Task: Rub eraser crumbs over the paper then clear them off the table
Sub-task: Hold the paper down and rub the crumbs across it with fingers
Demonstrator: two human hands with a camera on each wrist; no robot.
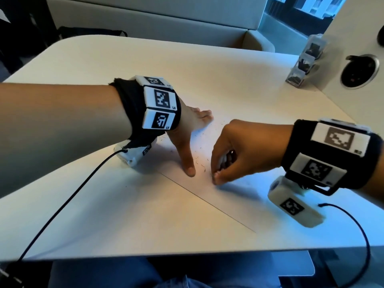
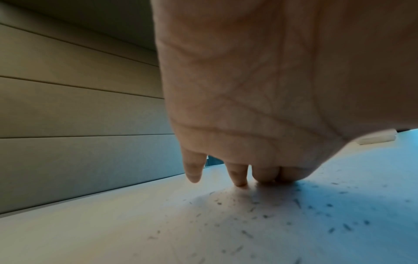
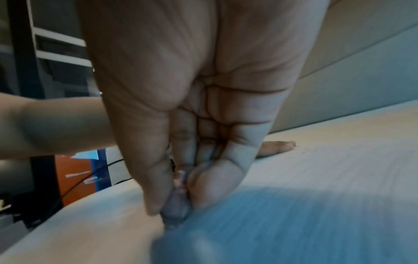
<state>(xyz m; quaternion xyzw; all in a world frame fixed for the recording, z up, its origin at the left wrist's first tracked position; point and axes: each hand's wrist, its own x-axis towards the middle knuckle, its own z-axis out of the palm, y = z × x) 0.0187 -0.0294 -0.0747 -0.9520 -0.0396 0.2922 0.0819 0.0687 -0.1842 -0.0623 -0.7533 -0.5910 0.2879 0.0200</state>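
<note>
Right hand pinching perhaps an eraser on paper, left hand spread flat, crumbs between

right hand: palm toward camera, fingers bunched, thumb and fingertips pinching a small pale lump at the tips
eraser: blurred, pressed onto paper
paper: white, under the fingertips; edge not distinguishable
left hand: fingers flat on the surface behind; forearm enters from the left
image: motion blur near the tips
</note>
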